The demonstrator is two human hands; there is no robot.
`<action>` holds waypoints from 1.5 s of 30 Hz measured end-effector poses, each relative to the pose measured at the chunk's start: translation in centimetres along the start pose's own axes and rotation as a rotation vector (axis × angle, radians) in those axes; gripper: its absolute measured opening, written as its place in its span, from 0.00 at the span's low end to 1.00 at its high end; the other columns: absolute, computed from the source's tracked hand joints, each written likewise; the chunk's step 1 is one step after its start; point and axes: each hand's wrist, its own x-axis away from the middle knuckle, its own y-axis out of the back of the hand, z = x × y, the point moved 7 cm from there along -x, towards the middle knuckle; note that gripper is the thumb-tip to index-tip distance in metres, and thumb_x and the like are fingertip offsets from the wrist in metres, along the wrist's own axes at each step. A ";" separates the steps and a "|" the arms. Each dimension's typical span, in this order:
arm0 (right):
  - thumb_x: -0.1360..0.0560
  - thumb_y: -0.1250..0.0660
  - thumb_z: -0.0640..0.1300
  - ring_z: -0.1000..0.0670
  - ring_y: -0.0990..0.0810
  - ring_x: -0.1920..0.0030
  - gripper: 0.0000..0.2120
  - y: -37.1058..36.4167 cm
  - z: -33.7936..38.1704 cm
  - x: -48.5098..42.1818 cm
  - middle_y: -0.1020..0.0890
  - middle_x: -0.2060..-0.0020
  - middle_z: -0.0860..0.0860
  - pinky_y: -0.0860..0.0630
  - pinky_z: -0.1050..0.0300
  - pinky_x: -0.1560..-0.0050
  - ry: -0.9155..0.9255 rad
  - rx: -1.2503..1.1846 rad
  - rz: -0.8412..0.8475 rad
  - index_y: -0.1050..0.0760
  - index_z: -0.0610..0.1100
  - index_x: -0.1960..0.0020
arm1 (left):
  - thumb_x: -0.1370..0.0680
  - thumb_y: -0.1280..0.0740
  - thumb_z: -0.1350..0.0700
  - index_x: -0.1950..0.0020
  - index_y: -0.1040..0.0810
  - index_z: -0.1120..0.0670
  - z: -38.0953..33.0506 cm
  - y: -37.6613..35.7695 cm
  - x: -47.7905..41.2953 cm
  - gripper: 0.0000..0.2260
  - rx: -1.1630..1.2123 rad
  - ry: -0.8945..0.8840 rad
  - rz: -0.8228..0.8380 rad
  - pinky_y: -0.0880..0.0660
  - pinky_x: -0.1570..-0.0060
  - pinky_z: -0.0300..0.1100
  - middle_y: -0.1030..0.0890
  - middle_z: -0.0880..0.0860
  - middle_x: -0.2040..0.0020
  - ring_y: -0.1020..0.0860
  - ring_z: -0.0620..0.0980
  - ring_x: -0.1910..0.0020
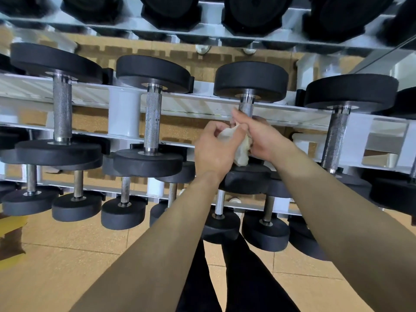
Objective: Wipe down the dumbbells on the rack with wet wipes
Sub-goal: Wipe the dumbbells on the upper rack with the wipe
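Note:
A crumpled white wet wipe [240, 149] is held between both hands in front of the middle tier of the white rack [193, 104]. My left hand [213, 149] pinches its upper end. My right hand [261, 134] closes on the wipe from the right, just below the steel handle of a black dumbbell [249, 81]. That dumbbell's lower head [245, 179] shows under my hands; most of its handle is hidden. Two more dumbbells [153, 113] [60, 104] stand to the left, and one dumbbell [337, 122] to the right.
A lower tier holds several smaller dumbbells [122, 210] near my legs. An upper tier of large black dumbbells [254, 12] hangs over the top of the view. The floor [67, 266] is tan tile; a yellow object [11, 224] sits at the left edge.

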 end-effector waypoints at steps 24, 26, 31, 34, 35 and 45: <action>0.24 0.34 0.30 0.54 0.17 0.51 0.22 3.2 -0.8 7.0 0.18 0.48 0.50 0.21 0.66 0.58 0.320 0.182 -0.529 0.27 0.44 0.32 | 0.25 0.26 0.45 0.29 0.26 0.57 -1.6 -3.3 -1.3 0.28 0.011 0.176 0.191 0.25 0.34 0.49 0.20 0.53 0.36 0.21 0.53 0.37; 0.23 0.33 0.31 0.59 0.16 0.55 0.18 3.4 -0.5 7.2 0.17 0.50 0.53 0.23 0.68 0.60 0.357 0.183 -0.523 0.23 0.45 0.36 | 0.34 0.21 0.45 0.37 0.21 0.56 -1.2 -5.1 -1.2 0.29 0.107 0.278 0.338 0.20 0.41 0.53 0.15 0.54 0.45 0.16 0.55 0.45; 0.24 0.29 0.40 0.57 0.20 0.57 0.15 4.6 -1.7 7.5 0.21 0.55 0.55 0.26 0.63 0.57 0.328 0.187 -0.774 0.28 0.49 0.40 | 0.28 0.21 0.56 0.40 0.18 0.60 0.1 -7.2 -2.8 0.19 0.177 0.369 0.593 0.20 0.40 0.55 0.14 0.59 0.46 0.15 0.59 0.44; 0.20 0.36 0.42 0.54 0.24 0.54 0.14 5.0 -3.3 8.1 0.24 0.54 0.55 0.32 0.64 0.59 0.250 -0.033 -0.974 0.34 0.48 0.37 | 0.21 0.30 0.59 0.34 0.21 0.63 0.6 -8.1 -2.5 0.16 0.276 0.469 0.756 0.18 0.46 0.47 0.15 0.58 0.41 0.16 0.56 0.43; 0.19 0.38 0.41 0.54 0.25 0.54 0.12 5.1 -3.5 8.1 0.24 0.52 0.55 0.33 0.63 0.59 0.234 -0.083 -0.998 0.34 0.49 0.37 | 0.20 0.32 0.60 0.34 0.21 0.63 0.8 -8.2 -2.5 0.15 0.315 0.501 0.782 0.17 0.47 0.46 0.15 0.57 0.41 0.16 0.55 0.44; 0.22 0.42 0.35 0.59 0.22 0.57 0.11 5.1 -2.7 8.5 0.21 0.54 0.54 0.30 0.64 0.59 0.220 0.010 -1.073 0.28 0.47 0.44 | 0.23 0.32 0.54 0.60 0.17 0.55 1.1 -9.3 -3.6 0.08 0.506 0.529 0.947 0.17 0.49 0.50 0.13 0.58 0.51 0.14 0.55 0.51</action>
